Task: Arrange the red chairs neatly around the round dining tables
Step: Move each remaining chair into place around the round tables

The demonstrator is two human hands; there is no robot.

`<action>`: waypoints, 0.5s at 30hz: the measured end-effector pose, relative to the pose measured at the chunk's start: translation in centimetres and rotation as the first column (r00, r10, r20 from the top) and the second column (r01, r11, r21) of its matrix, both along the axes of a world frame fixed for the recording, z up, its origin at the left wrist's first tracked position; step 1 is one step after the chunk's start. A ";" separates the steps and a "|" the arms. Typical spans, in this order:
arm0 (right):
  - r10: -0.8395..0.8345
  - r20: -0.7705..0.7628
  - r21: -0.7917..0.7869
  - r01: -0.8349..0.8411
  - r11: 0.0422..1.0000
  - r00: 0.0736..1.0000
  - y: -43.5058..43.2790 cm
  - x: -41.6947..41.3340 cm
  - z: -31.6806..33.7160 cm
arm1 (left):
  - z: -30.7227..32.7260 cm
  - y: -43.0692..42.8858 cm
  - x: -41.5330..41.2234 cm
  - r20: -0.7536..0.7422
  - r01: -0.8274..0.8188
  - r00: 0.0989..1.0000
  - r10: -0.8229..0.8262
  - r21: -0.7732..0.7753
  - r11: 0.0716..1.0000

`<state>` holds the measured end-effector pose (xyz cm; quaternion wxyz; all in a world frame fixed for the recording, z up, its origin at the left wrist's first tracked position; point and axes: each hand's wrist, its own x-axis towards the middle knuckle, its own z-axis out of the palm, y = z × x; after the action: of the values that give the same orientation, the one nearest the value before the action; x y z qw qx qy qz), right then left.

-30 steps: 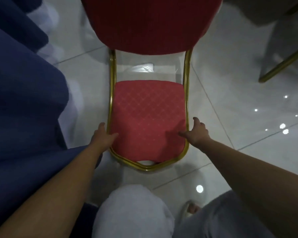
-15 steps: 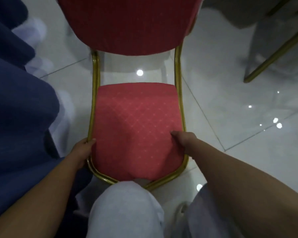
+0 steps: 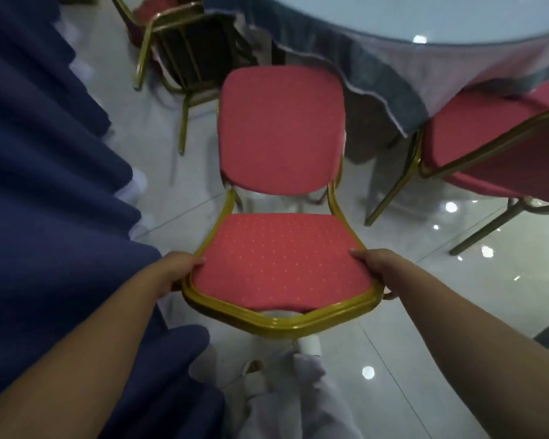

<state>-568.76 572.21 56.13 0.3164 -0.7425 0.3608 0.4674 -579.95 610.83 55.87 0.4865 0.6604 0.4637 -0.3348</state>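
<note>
A red chair (image 3: 279, 258) with a gold frame faces me in the middle of the head view, its backrest toward the round table (image 3: 393, 23). My left hand (image 3: 179, 269) grips the seat's left edge. On the opposite side, my right hand (image 3: 374, 267) grips the seat's right edge, fingers curled under the frame. The chair looks raised off the floor, though its legs are hidden under the seat. The table carries a grey cloth that hangs just behind the backrest.
A second red chair (image 3: 488, 144) stands at the right, part under the tablecloth. A chair frame (image 3: 184, 49) with a dark back stands at the upper left. Dark blue cloth (image 3: 45, 185) fills the left side. The white tiled floor (image 3: 457, 312) is glossy.
The view has swung up and the chair now shows whole, farther from my body, with the table behind it. Both hands kept their hold on the seat edges.
</note>
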 end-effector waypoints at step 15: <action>0.280 0.589 -0.031 -0.325 0.945 0.758 -2.0 11.5 15.7 | 17.9 -5.1 13.7 0.439 -0.181 0.882 0.173 -0.024 0.983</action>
<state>-557.30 570.23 71.80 0.3590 -0.8863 0.1038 0.2736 -566.25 605.77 73.77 0.6011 0.6780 0.4035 -0.1274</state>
